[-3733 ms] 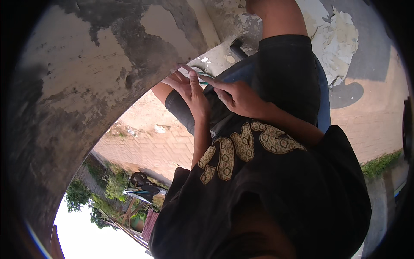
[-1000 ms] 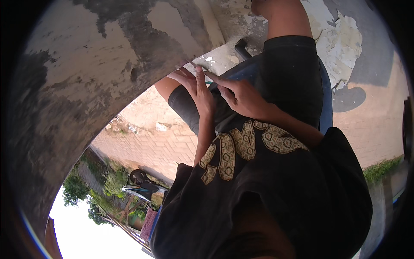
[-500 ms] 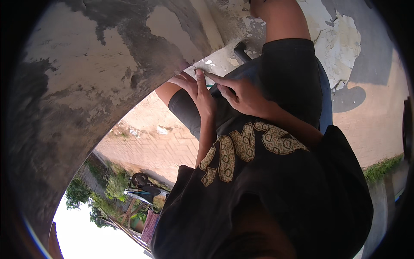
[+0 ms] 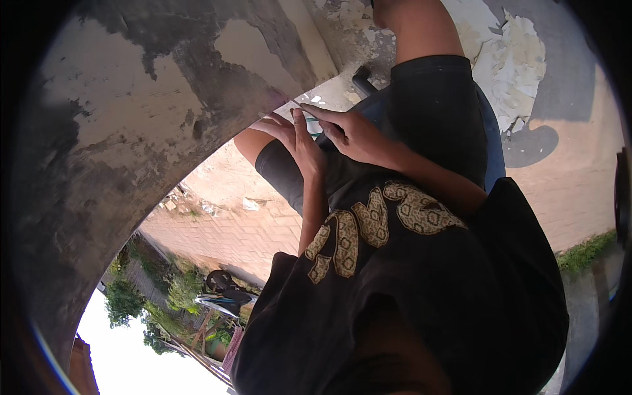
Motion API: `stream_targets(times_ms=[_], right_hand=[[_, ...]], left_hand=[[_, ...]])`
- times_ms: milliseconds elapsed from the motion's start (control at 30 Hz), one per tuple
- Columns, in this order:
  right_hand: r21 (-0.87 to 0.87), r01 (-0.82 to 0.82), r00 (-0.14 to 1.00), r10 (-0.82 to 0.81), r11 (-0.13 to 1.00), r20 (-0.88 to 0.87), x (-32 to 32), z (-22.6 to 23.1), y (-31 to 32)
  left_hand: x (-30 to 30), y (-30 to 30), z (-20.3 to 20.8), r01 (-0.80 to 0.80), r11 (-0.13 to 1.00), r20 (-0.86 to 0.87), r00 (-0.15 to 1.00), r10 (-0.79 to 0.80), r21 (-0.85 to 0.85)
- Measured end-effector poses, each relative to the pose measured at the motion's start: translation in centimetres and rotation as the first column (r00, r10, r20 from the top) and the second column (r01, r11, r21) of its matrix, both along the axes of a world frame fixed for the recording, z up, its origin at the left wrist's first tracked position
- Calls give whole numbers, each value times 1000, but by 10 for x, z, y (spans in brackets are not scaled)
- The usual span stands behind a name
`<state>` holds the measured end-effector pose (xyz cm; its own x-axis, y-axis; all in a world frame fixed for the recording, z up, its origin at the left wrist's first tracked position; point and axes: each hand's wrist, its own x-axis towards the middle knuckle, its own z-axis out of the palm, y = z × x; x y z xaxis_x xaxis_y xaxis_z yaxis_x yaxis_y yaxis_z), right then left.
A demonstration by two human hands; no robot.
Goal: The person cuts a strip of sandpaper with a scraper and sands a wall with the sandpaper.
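Note:
A grey wall [image 4: 164, 125] with patchy, worn paint fills the upper left, its edge running diagonally past my hands. My left hand [image 4: 299, 145] rests at this edge, fingers stretched out and thumb raised. Beside it, my right hand [image 4: 359, 135] is closed on a thin, narrow tool [image 4: 295, 103], its index finger extended along it. The tool's tip meets the wall edge just above my left thumb; its exact kind is too small to make out. A teal-green curved piece [image 4: 315, 134] shows beneath my right hand, partly hidden.
My bent knees flank my hands, over a blue seat [image 4: 494, 141]. A black tube-like piece [image 4: 363, 80] and pale flakes lie beyond. A heap of peeled paint sheets [image 4: 513, 69] lies at upper right. A parked motorbike [image 4: 227, 294] stands at lower left, past brick paving [image 4: 217, 230].
Both hands stay at the wall edge. My right hand has shifted slightly up and left, and more of the teal-green piece shows. The whole view has moved a little.

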<state>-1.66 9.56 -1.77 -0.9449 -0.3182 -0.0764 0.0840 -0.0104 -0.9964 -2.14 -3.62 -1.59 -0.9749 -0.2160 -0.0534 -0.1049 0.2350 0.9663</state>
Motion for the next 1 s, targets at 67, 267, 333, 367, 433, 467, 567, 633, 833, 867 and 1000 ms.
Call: stream_targets(times_ms=[67,267,333,367,433,467,567,633,833,867,1000], right_hand=[[-48,12,1000,-12,999,-6,5,3,2],[39,-52,996,49,998,80,6,8,5],[-2,37,999,-37,999,-8,0,9,4],[36,-12,1000,11,999,25,-2,9,3],[23,-106,984,101,994,149,-1,10,3],[-3,-120,980,119,993,160,-1,11,3],[-20,-91,988,93,996,123,-1,11,4],[-17,-35,998,36,999,58,-3,11,5],[-37,-85,991,88,996,97,-9,15,11],[-48,-79,992,83,996,95,-10,15,12],[-4,-109,989,109,994,96,-10,18,14]], left_hand=[[1,-3,1,-49,991,52,998,43,121],[-4,0,-2,-11,999,35,999,9,32],[-6,4,0,1,996,10,1000,0,-90],[-6,7,1,-53,998,29,998,52,17],[-4,7,6,-128,986,77,990,120,109],[-5,7,8,-90,981,49,995,83,170],[-5,8,7,-67,990,-5,998,68,125],[-5,9,3,-83,996,-32,996,84,21],[-4,9,6,-136,986,-13,990,138,98],[-5,10,7,-149,984,-1,989,150,99],[-6,12,13,-154,987,131,980,148,34]])
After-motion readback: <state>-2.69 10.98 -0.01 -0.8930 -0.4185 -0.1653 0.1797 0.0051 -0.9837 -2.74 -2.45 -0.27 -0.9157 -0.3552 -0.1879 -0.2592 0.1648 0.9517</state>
